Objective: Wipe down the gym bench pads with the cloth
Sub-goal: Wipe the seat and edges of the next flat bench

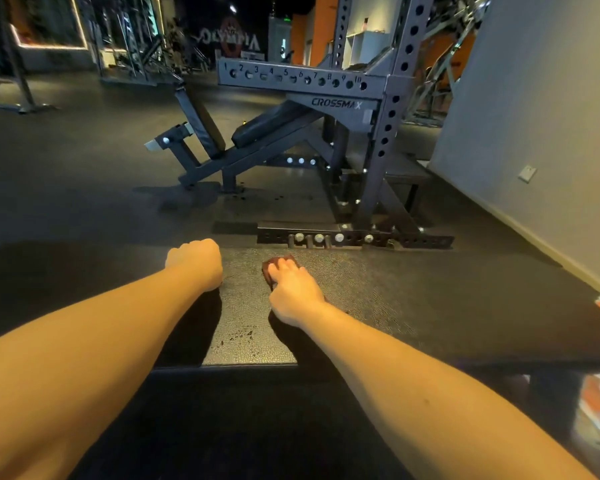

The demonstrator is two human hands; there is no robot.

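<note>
The bench pad [395, 299] is my worktop and it runs wide from left to right. Its near edge lies between my forearms and its far edge is just beyond my knuckles. To the right the pad has much bare surface. Beyond the far edge is the floor [84, 168], then the foot of the CROSSMAX rack [378, 133], and the wall [534, 133] stands at the right. My right grip [293, 292] presses the dark red-brown cloth [269, 270] flat on the pad, with the fingers bent over it, near the far edge. My left grip [194, 263] is curled into a fist at the far edge; its fingertips are hidden.
</note>
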